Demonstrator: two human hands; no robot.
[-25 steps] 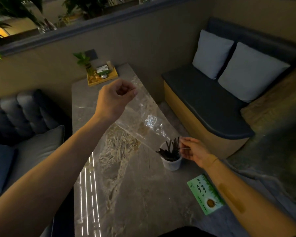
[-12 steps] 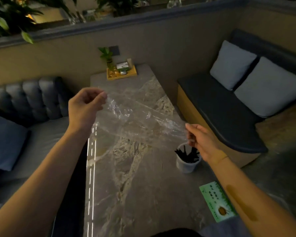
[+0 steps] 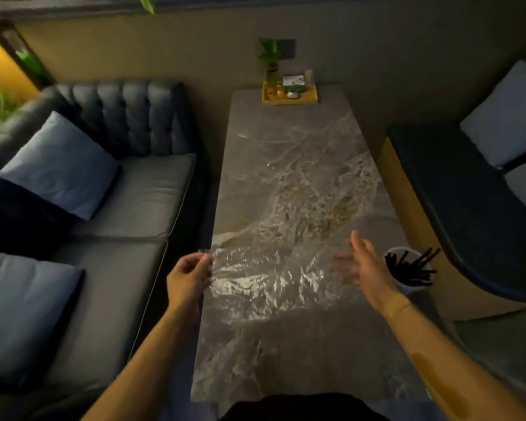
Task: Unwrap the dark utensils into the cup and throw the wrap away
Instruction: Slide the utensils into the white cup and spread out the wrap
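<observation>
Wrap, handling: the wrap [image 3: 264, 278] looks to me like thin clear film, so I judge it nearly weightless, limp, clingy and easy to tear; it should crumple into a ball with no effort.
Wrap, where to hold: I would keep the edge already pinched at the left and gather the loose right side inward, since a flat open sheet will drift and stick to itself.
Wrap, look: transparent, creased all over, catching bright glints of light; the marbled bench [image 3: 286, 165] shows through it.
Wrap, place: spread in front of me over the near half of the bench, between my two hands; whether it lies on the stone or hangs just above it I cannot tell.
Left hand: my left hand [image 3: 189, 276] has its fingers [image 3: 205, 262] closed, pinching the wrap's left edge.
Right hand: my right hand [image 3: 362, 265] is spread open, palm turned inward, holding nothing, at the wrap's right side.
Utensils: the dark utensils [image 3: 413, 265] stand bundled in the cup [image 3: 407, 285], leaning right, just beside my right hand.
Task state: unwrapping looks done; throwing the wrap away remains.
</observation>
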